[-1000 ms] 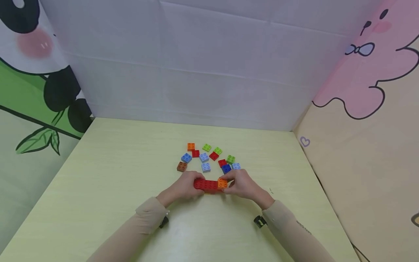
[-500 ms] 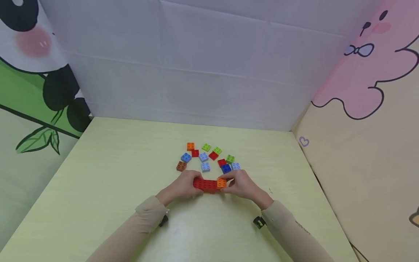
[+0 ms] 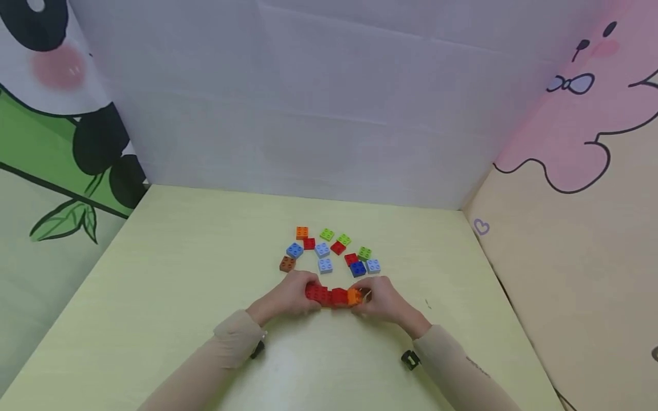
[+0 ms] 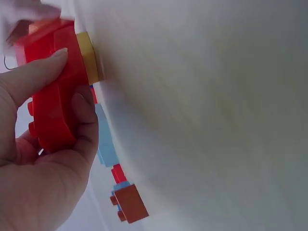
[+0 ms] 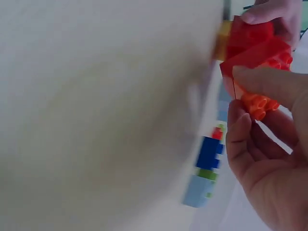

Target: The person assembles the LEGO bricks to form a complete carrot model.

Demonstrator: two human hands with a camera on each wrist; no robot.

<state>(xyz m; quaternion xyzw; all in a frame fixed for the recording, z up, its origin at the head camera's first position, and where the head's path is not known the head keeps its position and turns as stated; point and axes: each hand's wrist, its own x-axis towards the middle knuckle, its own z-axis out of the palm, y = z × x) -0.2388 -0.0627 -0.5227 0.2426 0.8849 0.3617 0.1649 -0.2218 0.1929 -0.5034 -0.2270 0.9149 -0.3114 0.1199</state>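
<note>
My left hand (image 3: 294,294) grips the left end of a joined row of red bricks (image 4: 55,115), thumb on one side and fingers on the other. A yellow brick (image 4: 87,57) sits under the row, on the table side. My right hand (image 3: 381,298) pinches an orange brick (image 5: 257,103) at the right end. That orange brick is joined to a red brick (image 5: 257,54), which stands tilted against the rest of the row. Whether this red brick is fully apart from the row I cannot tell. Fingers hide parts of both ends.
Loose bricks lie just beyond the hands: a brown one (image 3: 288,263), a dark blue one (image 3: 357,269), light blue ones (image 3: 325,265), red ones (image 3: 337,248), green ones (image 3: 364,253) and an orange one (image 3: 302,233). The pale table (image 3: 205,245) meets a grey wall (image 3: 339,114) behind.
My right hand has turned the right end, so the red brick with the orange brick now angles away from the straight row. My left hand keeps its grip.
</note>
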